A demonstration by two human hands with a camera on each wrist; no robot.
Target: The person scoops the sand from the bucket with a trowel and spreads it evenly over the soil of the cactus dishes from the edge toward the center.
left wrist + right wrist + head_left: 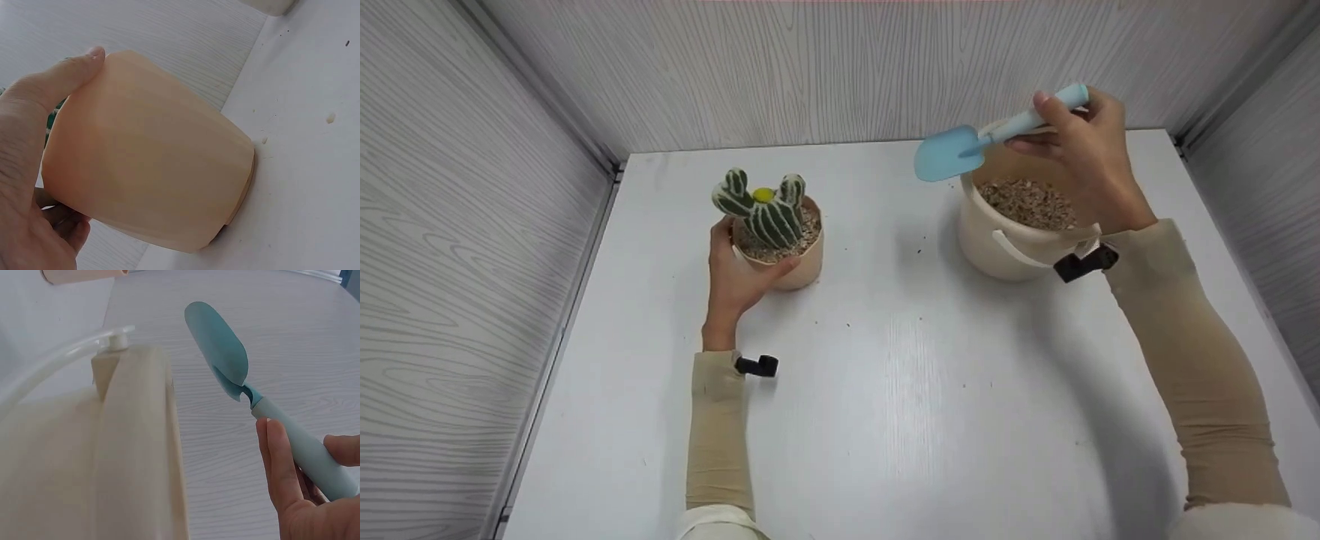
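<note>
The right hand point(1091, 154) grasps the blue trowel point(975, 142) by its handle, fingers and thumb curled round it, in the upper right of the head view. The blade is empty and hangs just above the left rim of the bucket point(1012, 247), which stands on the desk point(900, 375) and is filled with sandy grit point(1027, 202). In the right wrist view the trowel point(225, 354) points away over the bucket wall point(140, 455), blade tilted a little.

The left hand point(735, 274) grasps the pot point(802, 266) left of centre, thumb along the near side, fingers round the far side; the left wrist view shows the thumb point(62, 79) pressed on the pot wall point(152, 169). The pot stands upright on the desk and holds a cactus point(765, 210) in grit that looks close to the rim.

Judging by this, the work in hand is spooning grit between bucket and pot. To do it well, dip the blade shallow and bring it out level, so nothing spills on the crossing; a few grains already lie on the desk between the two. Keep the load small, since the pot seems nearly full, and tip it beside the cactus, not onto it. The left grip should hold the pot firm and flat
</note>
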